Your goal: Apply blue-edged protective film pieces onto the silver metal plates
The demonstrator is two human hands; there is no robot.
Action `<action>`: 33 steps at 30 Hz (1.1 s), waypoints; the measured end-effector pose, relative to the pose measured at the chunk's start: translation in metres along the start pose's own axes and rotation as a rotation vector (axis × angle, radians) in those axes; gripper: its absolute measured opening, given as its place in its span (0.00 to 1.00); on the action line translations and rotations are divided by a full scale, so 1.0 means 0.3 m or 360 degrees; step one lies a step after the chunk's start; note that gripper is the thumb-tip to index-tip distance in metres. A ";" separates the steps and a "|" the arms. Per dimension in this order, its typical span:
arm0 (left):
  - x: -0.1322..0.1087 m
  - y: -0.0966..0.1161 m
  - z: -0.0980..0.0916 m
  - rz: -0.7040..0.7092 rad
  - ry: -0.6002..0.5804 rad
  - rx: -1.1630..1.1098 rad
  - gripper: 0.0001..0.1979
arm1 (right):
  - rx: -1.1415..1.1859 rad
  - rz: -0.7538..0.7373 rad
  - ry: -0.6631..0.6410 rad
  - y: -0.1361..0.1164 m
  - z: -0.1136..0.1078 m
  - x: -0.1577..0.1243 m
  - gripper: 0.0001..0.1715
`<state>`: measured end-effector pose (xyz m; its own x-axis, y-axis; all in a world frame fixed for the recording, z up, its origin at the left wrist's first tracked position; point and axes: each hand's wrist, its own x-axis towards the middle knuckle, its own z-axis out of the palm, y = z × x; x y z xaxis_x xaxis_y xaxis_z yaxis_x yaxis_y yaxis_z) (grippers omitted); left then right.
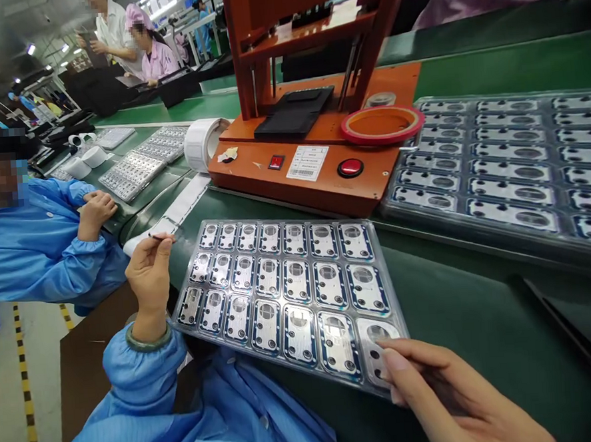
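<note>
1. Clear plastic tray (pixel 285 220) lay flat on the green conveyor belt (pixel 481 316), right in front of the person, w/ metal plates (pixel 300 337) seated in 3 rows of 7, one per pocket.
2. R hand (pixel 451 391) was at the tray's near right corner, fingers against the end plate. Grip there: can't tell if clamped. Looked like a light, steadying touch.
3. L hand (pixel 149 276) was raised just left of the tray, thumb and forefinger together on a small dark sliver (pixel 159 238). Tight tip-first pinch, sensible for so fine a piece.
4. Second tray (pixel 468 97) on the right held rows of bigger plates.
5. Orange bench press (pixel 312 173) stood behind, w/ white label roll (pixel 203 144) beside it.
6. Co-worker's hand (pixel 97 213), blue sleeve, rested by more trays (pixel 127 176).
</note>
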<state>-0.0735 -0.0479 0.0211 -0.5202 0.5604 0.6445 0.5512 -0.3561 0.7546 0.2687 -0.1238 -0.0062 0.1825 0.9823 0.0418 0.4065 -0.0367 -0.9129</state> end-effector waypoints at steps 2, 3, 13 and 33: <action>-0.045 0.090 0.029 -0.0316 -0.0295 -0.0197 0.10 | -0.0009 -0.0160 -0.0015 -0.023 -0.002 -0.011 0.12; -0.072 0.131 0.044 -0.0439 -0.0443 -0.0278 0.10 | 0.0004 -0.0220 -0.0023 -0.033 -0.003 -0.015 0.11; -0.322 0.348 0.181 -0.0777 -0.1269 -0.0589 0.24 | 0.0205 -0.0265 -0.0035 -0.048 0.003 -0.039 0.07; -0.357 0.382 0.194 -0.0998 -0.1519 -0.0345 0.04 | 0.0340 -0.0248 -0.0207 -0.069 0.007 -0.035 0.01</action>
<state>0.0832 -0.1052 0.0315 0.0914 0.9866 -0.1352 0.1997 0.1148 0.9731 0.2565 -0.1331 0.0115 0.0105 0.9889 0.1484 0.2203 0.1424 -0.9650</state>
